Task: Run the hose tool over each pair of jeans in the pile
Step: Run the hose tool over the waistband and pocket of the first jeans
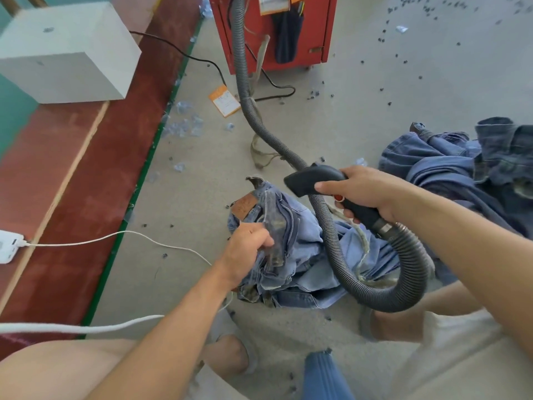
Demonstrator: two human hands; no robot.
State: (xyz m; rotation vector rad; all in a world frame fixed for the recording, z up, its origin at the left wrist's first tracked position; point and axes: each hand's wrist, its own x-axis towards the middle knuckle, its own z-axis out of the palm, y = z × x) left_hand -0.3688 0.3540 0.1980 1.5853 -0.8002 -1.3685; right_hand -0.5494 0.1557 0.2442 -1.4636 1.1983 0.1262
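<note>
Floor (375, 90) under us is grey concrete, littered with dark scraps. Red machine (274, 33) sits far beyond our fingertips; the grey hose (253, 116) runs from it to our right hand (366, 194). Darker jeans pile (461, 168) lies just past the right knuckles. Light jeans (300, 249) are bunched under both hands. Our left hand (245, 252) has fingers clenched on their waistband. Right fingers wrap the black hose tool (317, 180), nozzle hanging just above the denim.
</note>
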